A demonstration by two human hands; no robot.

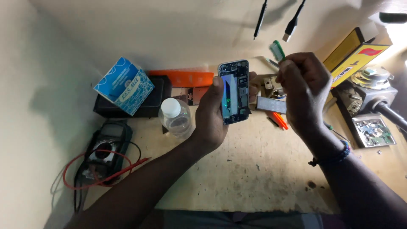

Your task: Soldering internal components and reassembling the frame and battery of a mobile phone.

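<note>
My left hand (212, 118) holds an opened smartphone (234, 91) upright above the bench, its back cover off and its circuit boards showing. The thumb lies along the phone's left edge. My right hand (303, 91) is closed on a toothbrush (277, 50) with a green and white head that points up and to the left, just right of the phone's top. The brush head is apart from the phone.
A blue tissue box (124, 85) sits on a black case at the left. A clear bottle (174, 116) stands beside it. A multimeter (104, 152) with red leads lies at the lower left. Cables (292, 23) hang above. A circuit board tray (373, 130) and yellow boxes (358, 55) are at the right.
</note>
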